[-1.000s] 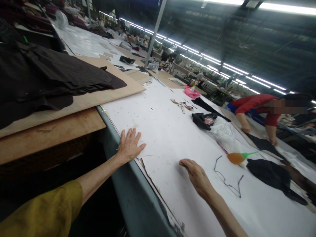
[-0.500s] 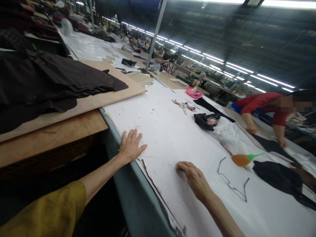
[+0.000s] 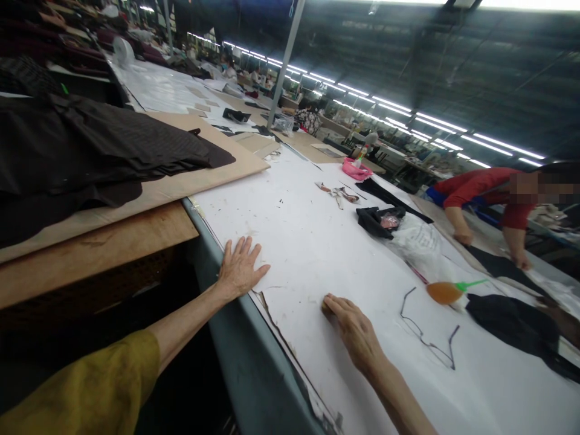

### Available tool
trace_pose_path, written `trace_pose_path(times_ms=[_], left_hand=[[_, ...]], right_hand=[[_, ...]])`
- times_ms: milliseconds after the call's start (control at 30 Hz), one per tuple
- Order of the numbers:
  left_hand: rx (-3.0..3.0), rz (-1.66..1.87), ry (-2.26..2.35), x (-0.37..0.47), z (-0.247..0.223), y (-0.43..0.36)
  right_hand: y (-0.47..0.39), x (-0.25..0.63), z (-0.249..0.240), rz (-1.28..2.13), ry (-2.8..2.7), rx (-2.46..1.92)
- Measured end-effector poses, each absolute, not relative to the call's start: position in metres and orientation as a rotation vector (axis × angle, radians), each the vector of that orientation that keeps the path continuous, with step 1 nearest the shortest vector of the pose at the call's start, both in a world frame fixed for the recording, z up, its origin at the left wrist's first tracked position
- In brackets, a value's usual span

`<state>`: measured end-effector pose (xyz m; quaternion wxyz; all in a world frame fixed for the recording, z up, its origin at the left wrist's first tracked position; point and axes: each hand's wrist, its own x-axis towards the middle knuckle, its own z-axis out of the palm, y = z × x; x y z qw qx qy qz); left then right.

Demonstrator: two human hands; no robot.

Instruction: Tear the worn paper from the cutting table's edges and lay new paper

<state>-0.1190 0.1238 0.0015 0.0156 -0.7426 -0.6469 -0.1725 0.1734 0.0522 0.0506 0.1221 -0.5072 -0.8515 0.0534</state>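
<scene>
Both hands are pressing open on the white paper (image 3: 317,254) covering the counter (image 3: 235,356): left hand (image 3: 240,269) flat by its torn edge, right hand (image 3: 351,326) smoothing it; next comes sliding outward, grasping nothing

Two hands of the wearer lie on the white paper: the left hand (image 3: 240,269) flat, the right hand (image 3: 353,329) palm down. One pair of glasses (image 3: 428,335), one orange squeeze bottle (image 3: 446,292), one pink cloth (image 3: 356,170) and one white plastic bag (image 3: 417,241) are on the table (image 3: 244,356). One co-worker in red (image 3: 480,187) leans over it with two hands.
</scene>
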Motion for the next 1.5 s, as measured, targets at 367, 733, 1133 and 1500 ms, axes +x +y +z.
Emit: trace_pose_path(times_ms=[367, 733, 1133, 1500], left_hand=[[-2.315, -0.544, -2.007, -0.12, 0.001, 0.124], [-2.313, -0.546, -2.018, -0.12, 0.0, 0.124], [-2.317, -0.567, -2.024, -0.12, 0.0, 0.124], [-2.32, -0.554, -2.021, -0.119, 0.001, 0.123]], right_hand=[[0.123, 0.145, 0.048, 0.108, -2.462, -1.45], [0.094, 0.161, 0.062, 0.241, -2.467, -1.372], [0.08, 0.159, 0.05, 0.203, -2.503, -1.455], [0.125, 0.144, 0.051, 0.206, -2.429, -1.41]])
